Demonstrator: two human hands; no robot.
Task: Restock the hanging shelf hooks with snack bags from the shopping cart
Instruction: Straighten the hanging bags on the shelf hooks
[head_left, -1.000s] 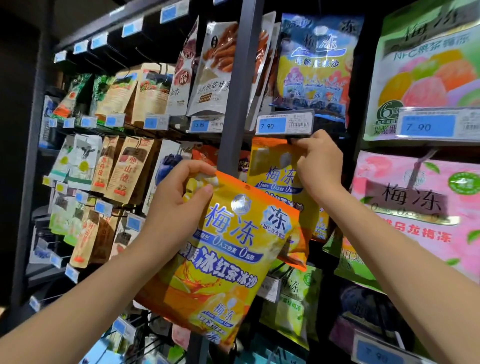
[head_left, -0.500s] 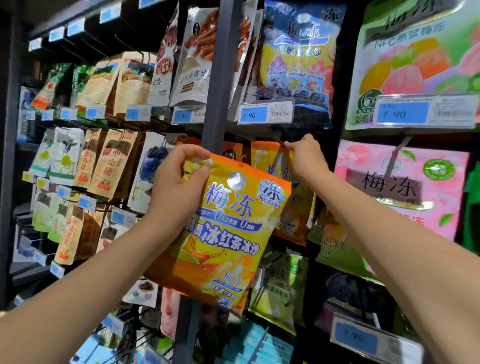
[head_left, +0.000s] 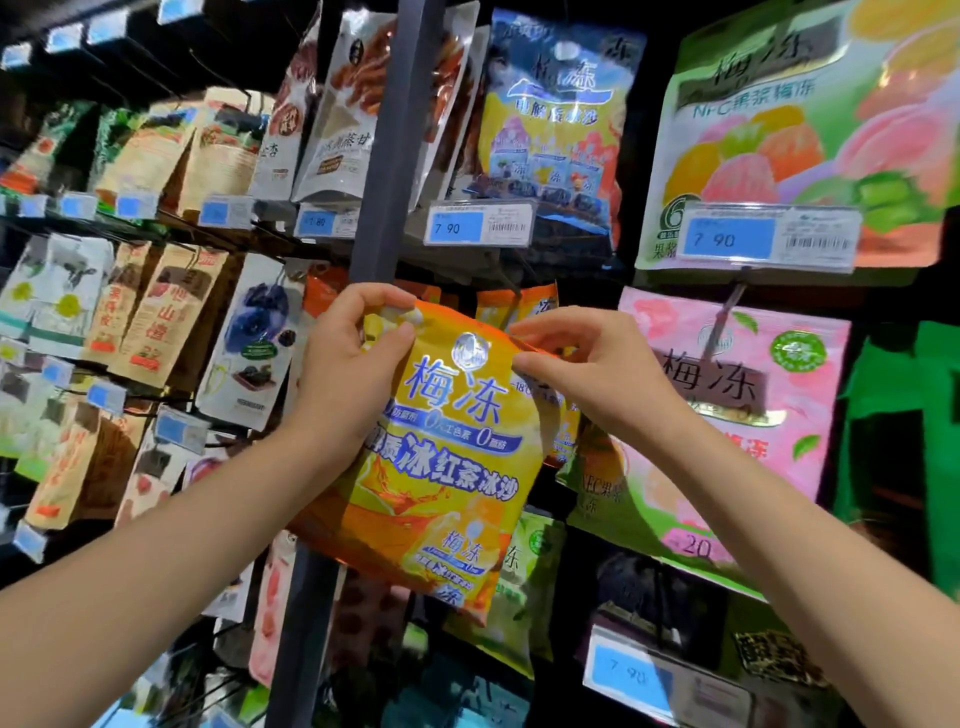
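My left hand (head_left: 348, 358) grips the top left corner of the orange bag (head_left: 452, 467), thumb in front and fingers curled over the edge. My right hand (head_left: 587, 364) pinches the top right corner between thumb and fingertips. The bag's top edge runs across from one grip to the other, and its long axis drops straight down below both hands, the lower end tipped slightly to my right.

The matching bags (head_left: 519, 306) hang just beyond and above my right fingertips, under the price tag (head_left: 478, 223). That puts the target row behind the top right of my bag, so my right hand is the nearer one. My left hand sits in front of the upright post (head_left: 395, 156), off to the side of that row.

I cannot see the hook itself; my bag and the ones behind it cover it. I judge the top edge must go up and away from me, led by the right grip.
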